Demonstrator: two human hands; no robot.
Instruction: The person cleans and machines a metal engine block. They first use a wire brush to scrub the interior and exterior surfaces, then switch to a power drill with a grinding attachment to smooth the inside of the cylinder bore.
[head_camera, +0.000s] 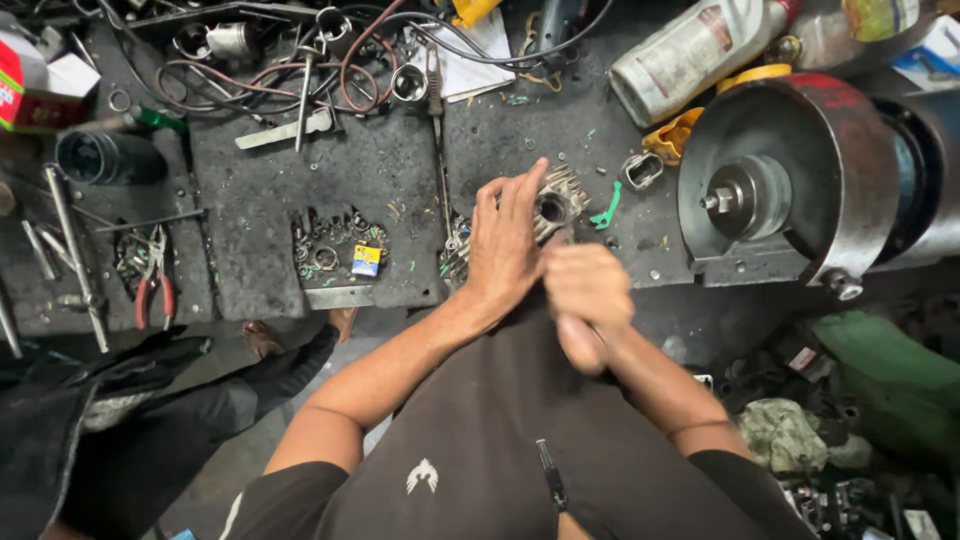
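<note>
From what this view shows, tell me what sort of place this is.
Probably a small engine repair workshop. The left hand steadies a finned metal cylinder on a grimy workbench, beside a bench grinder, red-handled pliers and tangled wires.

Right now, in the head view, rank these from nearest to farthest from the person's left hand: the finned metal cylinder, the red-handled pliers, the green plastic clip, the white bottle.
1. Finned metal cylinder: under the left hand, touching.
2. Green plastic clip: just right of the cylinder.
3. White bottle: top right, lying on the bench.
4. Red-handled pliers: far left.
</note>
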